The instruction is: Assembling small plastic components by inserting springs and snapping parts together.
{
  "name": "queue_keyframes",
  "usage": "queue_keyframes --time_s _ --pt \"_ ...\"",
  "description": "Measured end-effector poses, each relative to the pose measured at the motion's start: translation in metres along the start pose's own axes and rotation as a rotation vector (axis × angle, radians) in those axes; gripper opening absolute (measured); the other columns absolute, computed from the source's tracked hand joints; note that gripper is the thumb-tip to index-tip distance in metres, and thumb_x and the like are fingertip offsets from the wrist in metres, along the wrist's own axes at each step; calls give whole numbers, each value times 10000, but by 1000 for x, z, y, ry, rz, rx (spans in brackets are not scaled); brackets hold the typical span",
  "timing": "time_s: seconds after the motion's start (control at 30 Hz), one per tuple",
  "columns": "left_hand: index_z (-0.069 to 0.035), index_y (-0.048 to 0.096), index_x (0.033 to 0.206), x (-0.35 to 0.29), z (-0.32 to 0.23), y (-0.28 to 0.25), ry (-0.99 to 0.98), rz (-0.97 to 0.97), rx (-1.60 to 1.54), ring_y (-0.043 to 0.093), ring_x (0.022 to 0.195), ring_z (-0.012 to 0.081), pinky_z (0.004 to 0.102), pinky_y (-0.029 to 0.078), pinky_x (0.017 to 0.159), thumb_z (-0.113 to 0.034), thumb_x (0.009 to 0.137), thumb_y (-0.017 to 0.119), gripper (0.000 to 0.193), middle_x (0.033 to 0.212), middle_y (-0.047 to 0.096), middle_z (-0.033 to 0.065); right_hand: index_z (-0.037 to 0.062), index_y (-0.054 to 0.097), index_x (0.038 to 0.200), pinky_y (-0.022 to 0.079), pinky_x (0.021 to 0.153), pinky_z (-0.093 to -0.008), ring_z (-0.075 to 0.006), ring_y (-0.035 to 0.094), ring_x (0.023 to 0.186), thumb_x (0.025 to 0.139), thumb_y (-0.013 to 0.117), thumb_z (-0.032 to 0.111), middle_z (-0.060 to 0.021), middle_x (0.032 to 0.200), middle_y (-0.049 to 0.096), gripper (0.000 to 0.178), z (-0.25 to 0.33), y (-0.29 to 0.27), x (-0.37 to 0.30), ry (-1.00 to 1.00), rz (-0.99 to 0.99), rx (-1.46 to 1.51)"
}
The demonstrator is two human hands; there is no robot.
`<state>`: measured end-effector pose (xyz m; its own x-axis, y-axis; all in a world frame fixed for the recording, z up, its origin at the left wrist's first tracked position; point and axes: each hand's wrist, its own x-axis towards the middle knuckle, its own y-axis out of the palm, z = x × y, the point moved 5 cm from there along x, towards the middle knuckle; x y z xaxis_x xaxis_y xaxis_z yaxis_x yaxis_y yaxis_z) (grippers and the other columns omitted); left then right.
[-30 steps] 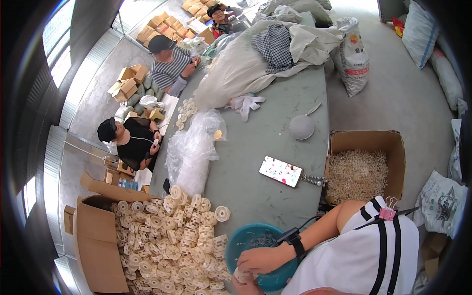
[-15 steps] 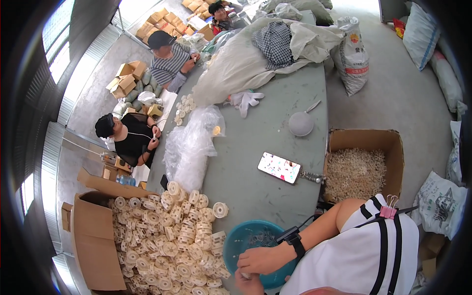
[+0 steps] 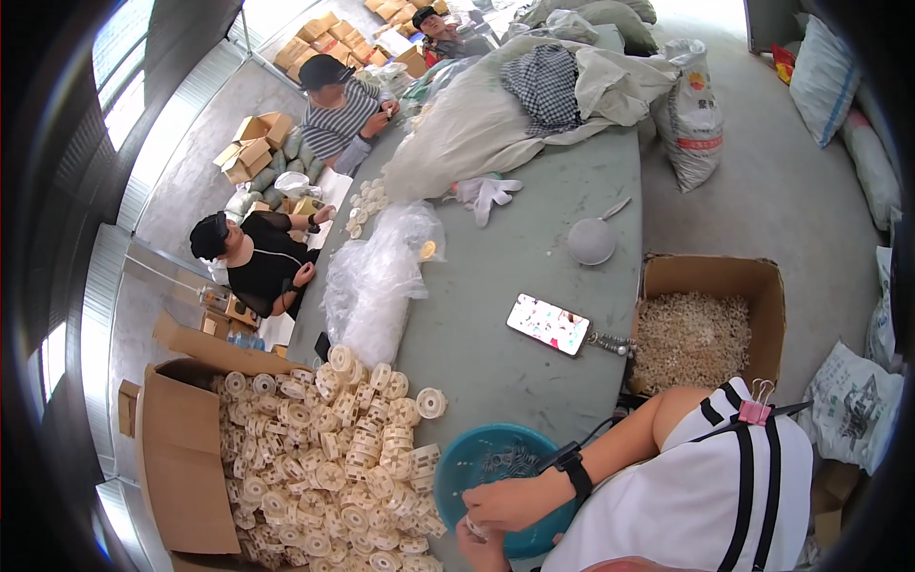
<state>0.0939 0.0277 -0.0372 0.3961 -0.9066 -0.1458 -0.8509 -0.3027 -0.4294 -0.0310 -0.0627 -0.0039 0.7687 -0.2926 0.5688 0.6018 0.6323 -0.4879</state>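
My right hand [image 3: 519, 502], with a black band at its wrist, reaches over the near side of a teal plastic basin [image 3: 456, 456]. Its fingers are bent down and closed against a small whitish piece [image 3: 475, 527]. Just below, partly cut by the picture's lower edge, my left hand [image 3: 483, 551] grips the same piece from the other side. Only a sliver of it shows between the fingers, so its shape is hidden. Inside the basin lie small grey metal pieces [image 3: 510, 461] that look like springs. A heap of cream plastic reels [image 3: 353, 477] lies beside the basin, to the left.
An open carton [image 3: 186, 467] borders the reels. On the green-grey table [image 3: 467, 353] are a lit phone [image 3: 548, 325], a round grey strainer [image 3: 592, 241], a white glove [image 3: 488, 196] and clear plastic bags [image 3: 372, 286]. Right stands a box of small pale parts [image 3: 694, 338]. Several co-workers sit along the far-left side.
The whole view has shifted slightly. My hands stay together at the basin, the fingers slightly changed. The co-worker in black has parted their hands, one now stretched toward the table.
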Motion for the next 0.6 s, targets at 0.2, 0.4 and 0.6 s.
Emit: queue_keyframes --time_s 0.2,0.4,0.6 --pt "-43 415 1277 -6 20 2 -118 296 -952 528 1068 242 389 460 849 -333 919 495 468 1238 498 112 -7 486 952 444 695 -405 -339 543 816 859 494 163 -148 955 449 195 -14 -1 0 376 42 349" --pt "-35 508 1143 7 32 -19 21 -89 -421 557 889 214 365 464 749 -228 927 504 290 1178 547 111 22 503 929 452 662 -403 -338 565 757 877 481 177 -146 926 496 165 -27 2 0 337 -24 301" --pt "-31 556 964 -3 -28 -1 524 -183 544 480 680 144 310 423 651 -172 897 560 157 1032 601 134 4 538 885 453 639 -359 -270 601 720 872 521 185 -128 789 613 183 -33 -32 -11 415 33 367"
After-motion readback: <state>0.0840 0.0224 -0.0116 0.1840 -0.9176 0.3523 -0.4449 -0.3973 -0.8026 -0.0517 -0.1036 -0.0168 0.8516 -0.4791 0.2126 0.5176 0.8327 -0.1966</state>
